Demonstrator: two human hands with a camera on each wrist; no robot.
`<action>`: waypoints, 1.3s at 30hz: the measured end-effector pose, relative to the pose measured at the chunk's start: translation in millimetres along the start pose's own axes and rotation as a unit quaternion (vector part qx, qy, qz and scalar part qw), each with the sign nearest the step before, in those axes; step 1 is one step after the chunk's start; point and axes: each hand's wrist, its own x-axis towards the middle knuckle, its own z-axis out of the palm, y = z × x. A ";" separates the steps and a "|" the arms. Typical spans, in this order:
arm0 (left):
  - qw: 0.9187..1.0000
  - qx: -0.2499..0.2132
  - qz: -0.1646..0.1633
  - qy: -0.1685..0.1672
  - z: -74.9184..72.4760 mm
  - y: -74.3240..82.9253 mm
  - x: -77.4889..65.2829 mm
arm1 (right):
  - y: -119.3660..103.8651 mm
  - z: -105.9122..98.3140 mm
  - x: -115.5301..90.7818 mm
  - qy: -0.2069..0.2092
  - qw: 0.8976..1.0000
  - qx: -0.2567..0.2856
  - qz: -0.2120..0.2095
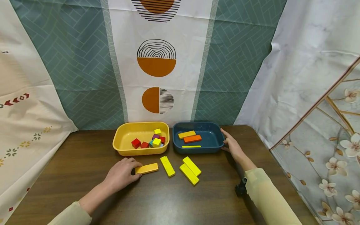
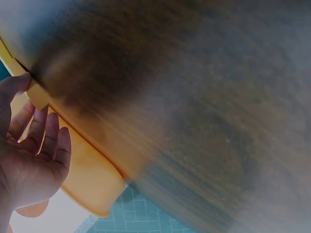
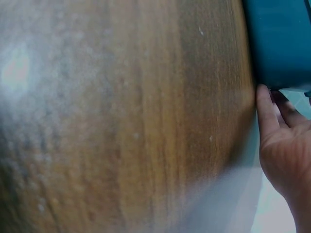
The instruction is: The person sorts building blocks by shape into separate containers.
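In the head view my left hand (image 1: pixel 122 174) pinches the near end of a light orange wooden block (image 1: pixel 147 168) between thumb and fingers, in front of the yellow bin (image 1: pixel 123 151). The left wrist view shows the same block (image 2: pixel 39 96) at the fingertips. My right hand (image 1: pixel 234 145) touches the right end of the dark blue bin (image 1: pixel 208 150) with its fingers fairly straight. From the right wrist, fingertips (image 3: pixel 265 102) rest against the bin's corner (image 3: pixel 282 58). Inside the blue bin lie an amber block (image 1: pixel 187 134), an orange-red block (image 1: pixel 192 139) and a yellow block (image 1: pixel 191 146).
Small coloured cubes (image 1: pixel 156 142) sit in the yellow bin. A single yellow block (image 1: pixel 167 166) lies to the right of the held one. Two more yellow blocks (image 1: pixel 189 174) lie side by side before the blue bin. Patterned cloth (image 1: pixel 157 103) hangs behind the wooden table (image 1: pixel 157 203).
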 end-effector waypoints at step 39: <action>0.997 -0.053 0.045 0.047 -21.6 59.0 39.4 | 25.3 -7.1 12.7 0.011 1.000 -0.007 -0.004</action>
